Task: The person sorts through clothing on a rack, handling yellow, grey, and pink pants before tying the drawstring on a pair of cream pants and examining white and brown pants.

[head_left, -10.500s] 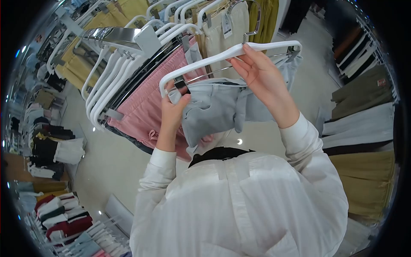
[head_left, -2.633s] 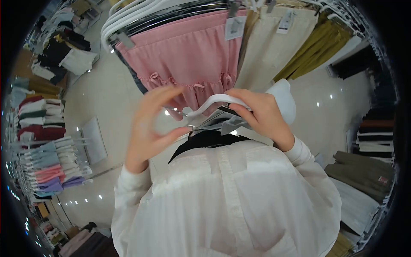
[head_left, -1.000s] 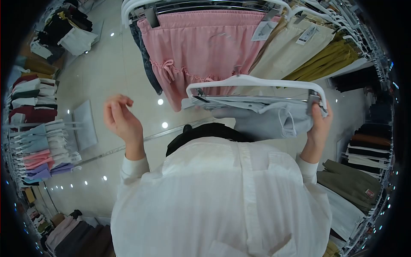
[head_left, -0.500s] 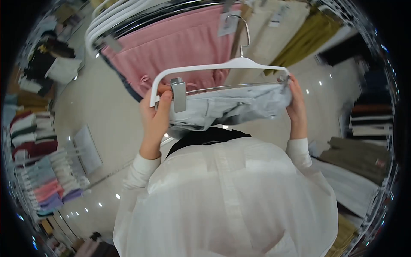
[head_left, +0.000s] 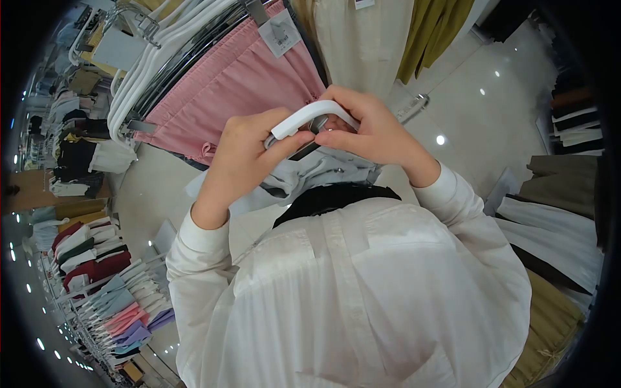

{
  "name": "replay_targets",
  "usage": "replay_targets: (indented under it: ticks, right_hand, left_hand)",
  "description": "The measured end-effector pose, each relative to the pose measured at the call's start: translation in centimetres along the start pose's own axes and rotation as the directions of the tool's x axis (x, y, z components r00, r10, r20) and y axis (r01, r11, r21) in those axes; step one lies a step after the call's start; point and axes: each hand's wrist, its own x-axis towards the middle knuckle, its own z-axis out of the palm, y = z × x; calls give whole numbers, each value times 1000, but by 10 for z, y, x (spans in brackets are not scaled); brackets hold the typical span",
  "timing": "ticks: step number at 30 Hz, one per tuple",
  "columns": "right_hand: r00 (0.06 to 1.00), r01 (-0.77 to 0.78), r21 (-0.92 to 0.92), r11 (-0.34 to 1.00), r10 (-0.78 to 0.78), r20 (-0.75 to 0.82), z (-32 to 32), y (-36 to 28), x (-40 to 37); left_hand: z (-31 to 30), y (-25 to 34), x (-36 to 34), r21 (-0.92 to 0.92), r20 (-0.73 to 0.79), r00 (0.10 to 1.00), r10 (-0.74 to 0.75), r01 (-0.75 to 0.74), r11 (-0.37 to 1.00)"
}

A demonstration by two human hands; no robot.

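Both hands meet at one end of a white hanger (head_left: pixel 309 116), just above the middle of the view. My left hand (head_left: pixel 249 149) grips the metal clip (head_left: pixel 317 124) under the hanger's end, thumb pressed on it. My right hand (head_left: pixel 369 132) is wrapped round the hanger's curved end, its thumb also at the clip. Light grey-blue trousers (head_left: pixel 317 171) hang below the hands, in front of my body. The rest of the hanger is mostly hidden, with a metal part (head_left: pixel 414 108) showing right of my right hand.
Pink trousers (head_left: pixel 226 84) with a tag hang on a rack ahead, beside cream trousers (head_left: pixel 362 45) and olive ones (head_left: pixel 436 35). Racks of clothes (head_left: pixel 97 252) stand at the left. More trousers (head_left: pixel 556 226) lie along the right.
The hanger has turned from broadside to end-on. My right hand has moved left to meet my left hand at the clip. The view has shifted, with the pink trousers now further left.
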Motion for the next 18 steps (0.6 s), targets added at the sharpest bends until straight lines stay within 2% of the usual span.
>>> replay_targets:
  ticks: [2,3,5,7,9,11,14,18]
  right_hand:
    - [1000,-3,48,999,4,-30,1,1,-1]
    - [998,0,87,996,6,-60,1,1,0]
    - [999,-5,70,998,8,-47,-2,-1,1]
    - [1000,-7,50,999,8,-27,-3,-4,4]
    - [999,11,-49,999,-14,-51,-3,-7,5]
    - [997,38,-88,995,-44,-66,-3,-12,7]
    - [994,70,-138,988,-81,-76,-8,-20,8]
    - [982,172,-183,968,-184,-52,-16,-18,6]
  left_hand:
    - [4,-6,-1,-302,-83,992,90,-111,947]
    - [8,-6,-3,-302,-82,993,88,-109,947]
    - [15,-5,-9,-556,-195,977,-86,-38,830]
    - [13,-13,-14,-556,-170,977,-126,10,831]
    - [13,-18,-19,-559,-149,974,-173,61,827]
    - [11,-21,-20,-293,-223,970,-98,29,956]
    - [9,-11,-16,-305,-319,946,-55,-48,951]
    - [-4,4,-13,-305,-291,954,-77,-16,952]
